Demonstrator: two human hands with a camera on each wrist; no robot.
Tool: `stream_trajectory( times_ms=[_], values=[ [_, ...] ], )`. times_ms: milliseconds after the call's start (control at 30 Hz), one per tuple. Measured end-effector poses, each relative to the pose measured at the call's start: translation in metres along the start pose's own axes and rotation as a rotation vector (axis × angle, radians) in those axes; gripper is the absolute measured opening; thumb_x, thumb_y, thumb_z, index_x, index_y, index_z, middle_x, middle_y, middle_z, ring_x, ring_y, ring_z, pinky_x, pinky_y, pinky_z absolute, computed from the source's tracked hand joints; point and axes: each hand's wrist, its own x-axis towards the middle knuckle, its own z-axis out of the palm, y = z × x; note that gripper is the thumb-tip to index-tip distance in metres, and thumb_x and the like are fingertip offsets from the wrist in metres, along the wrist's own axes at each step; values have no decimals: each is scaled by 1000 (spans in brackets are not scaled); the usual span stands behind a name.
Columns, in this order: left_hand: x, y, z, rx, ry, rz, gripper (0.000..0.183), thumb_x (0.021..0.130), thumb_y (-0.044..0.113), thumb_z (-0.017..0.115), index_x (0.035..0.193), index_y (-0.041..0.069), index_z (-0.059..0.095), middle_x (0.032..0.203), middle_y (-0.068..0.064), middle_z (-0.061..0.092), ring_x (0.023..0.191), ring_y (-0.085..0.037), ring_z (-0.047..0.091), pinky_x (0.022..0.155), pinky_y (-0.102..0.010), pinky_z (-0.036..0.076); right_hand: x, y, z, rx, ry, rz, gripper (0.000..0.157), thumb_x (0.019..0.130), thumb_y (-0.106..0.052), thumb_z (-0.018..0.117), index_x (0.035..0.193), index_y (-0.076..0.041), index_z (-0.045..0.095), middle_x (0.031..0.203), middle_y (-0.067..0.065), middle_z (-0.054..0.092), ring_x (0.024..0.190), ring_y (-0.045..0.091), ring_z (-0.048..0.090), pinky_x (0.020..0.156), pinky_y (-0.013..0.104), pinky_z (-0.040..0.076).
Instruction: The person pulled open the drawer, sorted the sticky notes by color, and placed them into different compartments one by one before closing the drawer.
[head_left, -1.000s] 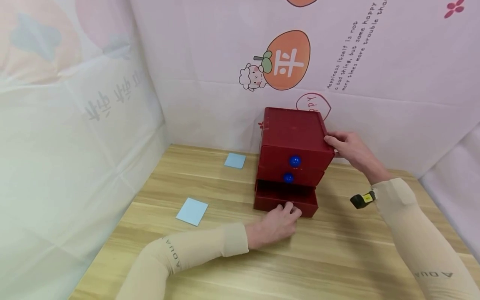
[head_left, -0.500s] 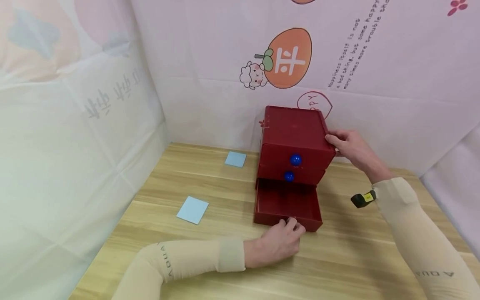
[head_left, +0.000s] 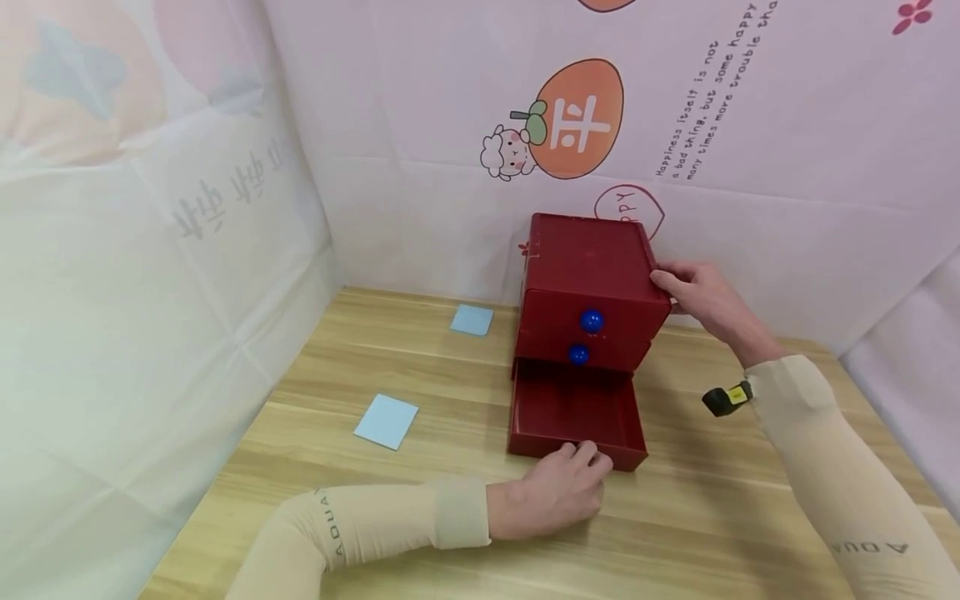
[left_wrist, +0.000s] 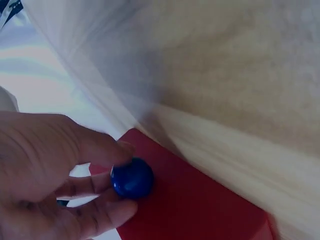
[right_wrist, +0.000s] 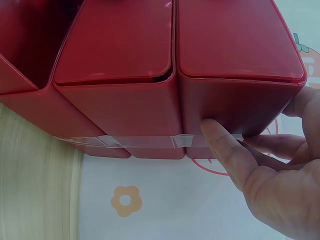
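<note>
A red three-drawer cabinet [head_left: 588, 258] stands against the back wall. Its bottom drawer [head_left: 567, 408] is pulled out, and the inside looks bare. My left hand [head_left: 557, 493] is at that drawer's front; in the left wrist view, thumb and fingers pinch a round blue knob [left_wrist: 132, 179]. With its thumb on the top right edge, my right hand [head_left: 705, 298] braces the cabinet; in the right wrist view an extended finger [right_wrist: 227, 150] presses the side wall. The upper drawers, with blue knobs [head_left: 592, 321], are pushed in.
Two light blue square cards, a nearer card [head_left: 386, 422] and a farther card [head_left: 472, 320], lie on the wooden table [head_left: 315, 400] left of the cabinet. Clear tape [right_wrist: 145, 141] runs along the cabinet's side. Printed white cloth [head_left: 420, 208] walls the table in.
The bottom drawer has slid out toward me, mostly in the first half second, and my left hand moved back with it. The right hand stays on the cabinet's edge.
</note>
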Motion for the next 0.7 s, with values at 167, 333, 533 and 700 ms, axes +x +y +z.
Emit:
stream_trajectory(
  times_ms=[167,333,533,700],
  values=[
    [1,-11,-3,-71,67,13,20,99,21,52,95,29,69,96,6,58,80,-12,49,59,-18,45,0,1,0,6,2,-1,60,101,-38,51,145,1,43,98,-20,61,84,-4,64,75,19,58],
    [3,-26,-13,-168,69,46,16,99,24,52,99,28,67,95,8,61,79,-9,52,60,-17,48,-1,2,1,6,7,3,59,101,-37,51,144,2,44,98,-19,62,83,-3,64,74,20,59],
    [6,-50,-23,-349,69,21,15,99,27,50,99,26,64,91,10,60,77,-7,52,58,-15,47,-2,1,1,-21,26,-4,59,101,-39,51,143,1,46,99,-17,62,83,-4,63,73,19,58],
    [1,-68,-20,-458,152,13,20,101,27,47,88,24,61,78,12,56,67,-4,49,48,-14,39,-2,-2,2,-37,29,-2,59,101,-41,51,144,0,46,104,-12,63,81,-3,63,72,19,58]
  ],
)
